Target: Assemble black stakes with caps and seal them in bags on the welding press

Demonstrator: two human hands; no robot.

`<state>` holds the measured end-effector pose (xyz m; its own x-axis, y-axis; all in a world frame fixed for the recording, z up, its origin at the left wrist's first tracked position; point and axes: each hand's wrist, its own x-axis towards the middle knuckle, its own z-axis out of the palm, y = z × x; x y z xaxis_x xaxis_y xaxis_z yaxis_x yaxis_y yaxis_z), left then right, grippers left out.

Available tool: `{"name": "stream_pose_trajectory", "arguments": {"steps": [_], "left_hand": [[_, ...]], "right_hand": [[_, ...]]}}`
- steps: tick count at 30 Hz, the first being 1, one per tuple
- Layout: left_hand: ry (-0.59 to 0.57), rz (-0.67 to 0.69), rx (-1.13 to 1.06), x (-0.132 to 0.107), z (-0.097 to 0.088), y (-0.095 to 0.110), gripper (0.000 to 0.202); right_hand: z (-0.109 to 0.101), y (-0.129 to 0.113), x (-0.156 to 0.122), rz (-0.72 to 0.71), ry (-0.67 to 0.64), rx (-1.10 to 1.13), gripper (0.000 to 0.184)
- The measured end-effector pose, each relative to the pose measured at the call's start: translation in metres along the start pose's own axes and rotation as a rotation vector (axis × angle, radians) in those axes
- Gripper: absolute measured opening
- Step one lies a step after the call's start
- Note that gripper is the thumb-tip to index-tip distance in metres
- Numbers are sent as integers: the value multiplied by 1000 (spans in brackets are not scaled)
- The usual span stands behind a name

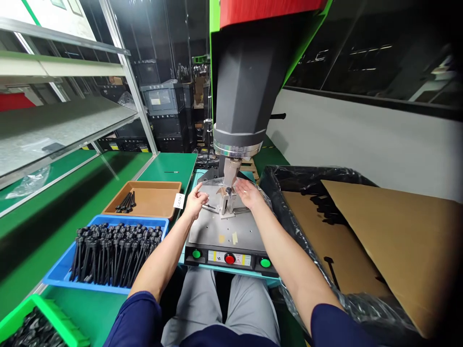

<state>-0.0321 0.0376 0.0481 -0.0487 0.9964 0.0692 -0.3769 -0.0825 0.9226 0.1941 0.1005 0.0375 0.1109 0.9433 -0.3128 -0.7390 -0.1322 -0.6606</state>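
In the head view, a press machine with a dark grey head point(240, 91) stands in front of me. Its metal horn point(231, 169) points down at a small metal fixture point(227, 205) on the steel base plate point(208, 234). A small black part point(228, 191) shows at the top of the fixture, right under the horn tip. Left of the fixture is my left hand point(195, 203), fingers loosely bent and apart, with nothing visible in them. My right hand point(249, 193) is spread beside the horn on the right, palm showing and holding nothing.
Green buttons point(265, 262) flank a red button point(230, 259) on the machine's front. To the left stand a blue tray point(87, 285) of black rod-like parts, a brown tray point(154, 193) and a green bin point(54, 313). A plastic-lined box point(300, 231) with cardboard is on the right.
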Motion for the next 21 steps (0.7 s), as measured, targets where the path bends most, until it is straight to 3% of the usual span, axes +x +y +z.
{"name": "stream_pose_trajectory", "arguments": {"steps": [8,21], "left_hand": [[15,-49,14,-1,4,-15,90],[100,-124,35,-4,2,-18,74]], "right_hand": [[-15,9,7,10,60,-37,16],[-16,11,0,106,50,-29,17]]}}
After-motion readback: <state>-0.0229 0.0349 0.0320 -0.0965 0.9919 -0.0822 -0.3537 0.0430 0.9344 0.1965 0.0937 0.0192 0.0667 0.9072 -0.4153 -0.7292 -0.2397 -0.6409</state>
